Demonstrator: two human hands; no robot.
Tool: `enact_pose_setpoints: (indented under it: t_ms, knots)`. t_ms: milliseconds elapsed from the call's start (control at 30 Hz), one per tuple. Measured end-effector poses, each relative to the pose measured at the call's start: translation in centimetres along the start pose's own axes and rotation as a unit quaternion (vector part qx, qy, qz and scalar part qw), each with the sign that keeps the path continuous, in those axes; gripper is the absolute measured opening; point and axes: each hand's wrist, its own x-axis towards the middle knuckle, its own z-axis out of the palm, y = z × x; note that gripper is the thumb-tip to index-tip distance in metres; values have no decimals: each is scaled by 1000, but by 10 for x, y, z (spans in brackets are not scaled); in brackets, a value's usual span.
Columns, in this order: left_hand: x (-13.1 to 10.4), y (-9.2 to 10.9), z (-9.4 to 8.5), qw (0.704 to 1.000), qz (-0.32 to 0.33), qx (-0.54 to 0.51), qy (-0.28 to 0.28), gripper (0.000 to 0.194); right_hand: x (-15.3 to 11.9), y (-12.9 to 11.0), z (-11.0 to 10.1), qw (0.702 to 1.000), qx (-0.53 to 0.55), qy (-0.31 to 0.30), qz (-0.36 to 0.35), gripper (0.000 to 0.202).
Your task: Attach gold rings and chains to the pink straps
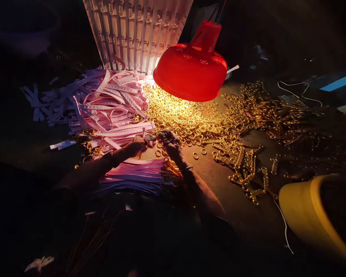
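My left hand [142, 142] is closed in a pinch above the edge of the pink straps [112, 96]. A small pale stub stands up at its fingers; what they hold is too dark to tell. Close beside it, fingertips almost meeting, my right hand [169, 141] is curled shut, its contents hidden. Gold rings [187, 125] lie heaped just beyond both hands, and a few loose ones rest near the right hand. Under my forearms is a neat bundle of pink straps [135, 171], with gold pieces at its right end.
A red lamp [190, 73] hangs low over the rings. Behind it leans a ribbed translucent panel [138, 34]. Linked gold chains [245, 165] lie to the right, near a yellow tub [296, 204]. A white cord [285, 227] trails beside the tub.
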Motion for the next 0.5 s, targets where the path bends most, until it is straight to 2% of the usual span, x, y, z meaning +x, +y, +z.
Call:
enact_pose_setpoints:
  t_ms: [100,200,267,400,433,500]
  knots:
    - [-8,5,3,998,33,44,39,13,1,-2,-8,991,102,-59,67,46]
    - [-11,9,5,991,63,103,65,29,0,-4,-13,974,163,-92,131,47]
    - [-11,9,7,988,96,109,59,32,-1,-8,-14,964,190,-99,155,44]
    - [-13,5,10,984,145,97,40,21,-2,-15,-15,951,218,-124,183,31]
    - [-14,4,10,982,152,105,42,23,-2,-16,-15,945,226,-136,193,28]
    - [-17,4,11,976,166,136,39,38,-1,-17,-15,930,250,-160,216,21]
